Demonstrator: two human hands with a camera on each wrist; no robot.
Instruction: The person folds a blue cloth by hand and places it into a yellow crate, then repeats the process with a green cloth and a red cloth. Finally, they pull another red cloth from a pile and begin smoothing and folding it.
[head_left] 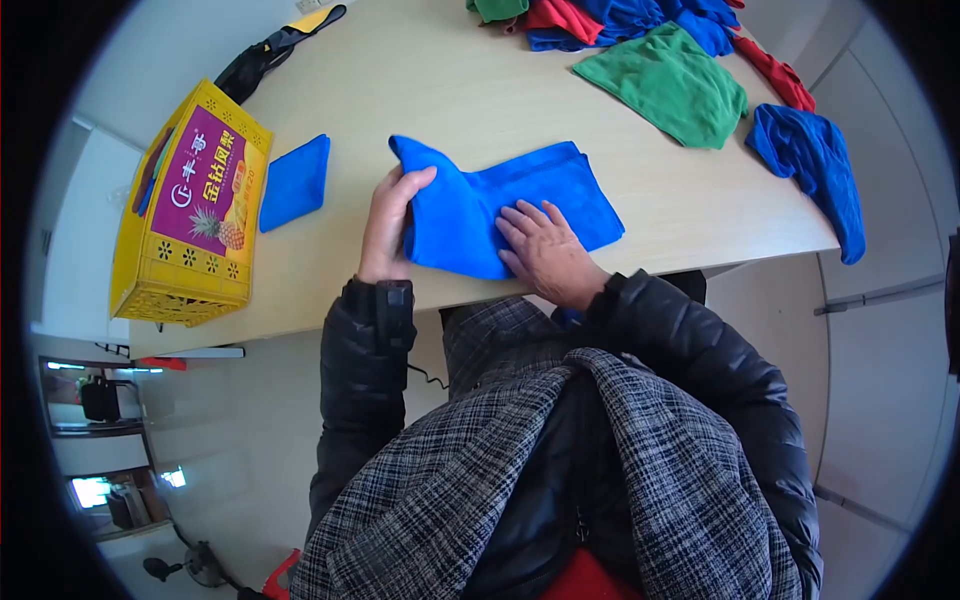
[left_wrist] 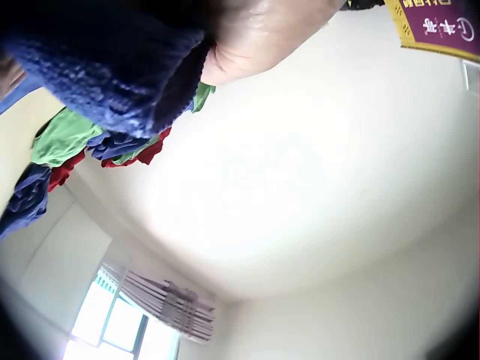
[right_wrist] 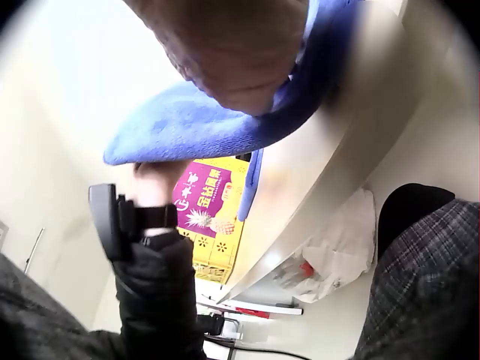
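Note:
A bright blue cloth (head_left: 545, 190), partly folded, lies near the table's front edge. My left hand (head_left: 385, 222) grips its left end, thumb on top and the other fingers hidden beneath, and that end is raised. On the middle of the cloth rests my right hand (head_left: 548, 250), its fingers spread and fairly straight. The left wrist view shows the cloth's thick terry edge (left_wrist: 112, 82) hanging close to the left hand (left_wrist: 255, 34). In the right wrist view the lifted cloth (right_wrist: 187, 124) curves up off the table below the right hand (right_wrist: 232, 52).
A yellow crate (head_left: 180, 290) with a purple pineapple label stands at the table's left. Beside it lies a folded blue cloth (head_left: 296, 183). Green (head_left: 675, 85), red and blue cloths are heaped at the back right; one dark blue cloth (head_left: 812, 165) hangs over the right edge. A black-and-yellow item (head_left: 270, 60) lies behind the crate.

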